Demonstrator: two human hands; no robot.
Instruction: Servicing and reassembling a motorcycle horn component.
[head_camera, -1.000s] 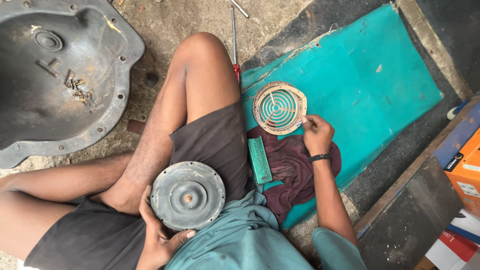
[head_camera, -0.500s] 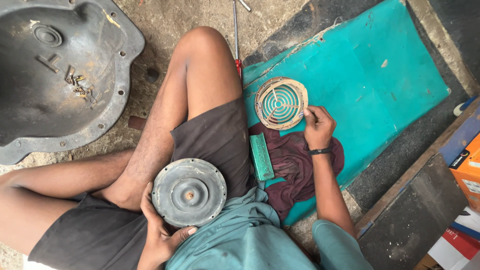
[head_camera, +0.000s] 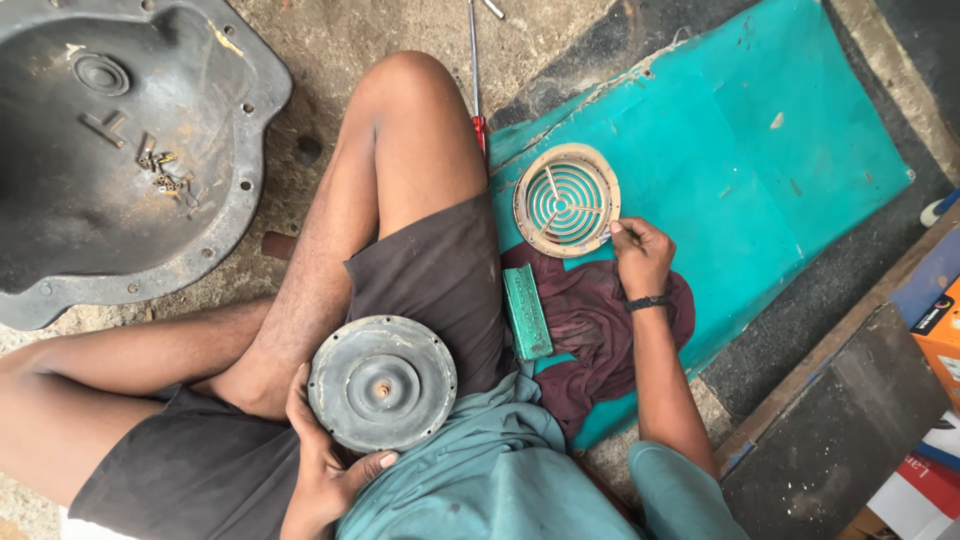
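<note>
I sit on the ground with my legs folded. My left hand (head_camera: 325, 465) holds a grey round rubber disc (head_camera: 382, 383) with bolt holes round its rim, resting against my lap. My right hand (head_camera: 640, 255) grips the edge of a tan round grille (head_camera: 566, 199) with concentric rings, which lies on a teal sheet (head_camera: 760, 170). A dark maroon cloth (head_camera: 600, 330) lies under my right wrist, and a small green rectangular block (head_camera: 526, 312) sits beside my thigh.
A large dark metal housing (head_camera: 110, 150) with loose screws inside lies at the upper left on rough concrete. A screwdriver (head_camera: 474, 70) rests past my knee. Cardboard boxes (head_camera: 935, 340) and a dark board (head_camera: 840, 430) stand at the right.
My right hand has stayed on the grille's edge, nudging it slightly. The disc in my left hand has barely moved; the view shifted a little.
</note>
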